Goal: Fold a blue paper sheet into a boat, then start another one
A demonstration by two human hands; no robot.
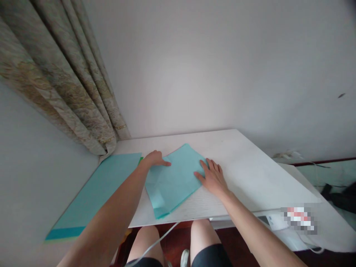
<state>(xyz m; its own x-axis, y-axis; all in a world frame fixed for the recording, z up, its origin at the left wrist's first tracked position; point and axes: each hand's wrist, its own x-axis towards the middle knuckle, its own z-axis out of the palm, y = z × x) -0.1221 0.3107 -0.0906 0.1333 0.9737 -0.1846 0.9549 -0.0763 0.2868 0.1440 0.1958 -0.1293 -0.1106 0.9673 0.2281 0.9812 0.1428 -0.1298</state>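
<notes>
A light teal sheet of paper, partly folded, lies on the white table in front of me. My left hand rests on its upper left edge, fingers pressed flat against the paper. My right hand lies flat on the sheet's right corner with fingers spread. Neither hand grips anything; both press the paper down.
A stack of teal sheets with a green one under it lies along the table's left side. A patterned curtain hangs at the left, a plain wall behind. A white cable hangs by my knees. Dark objects lie far right.
</notes>
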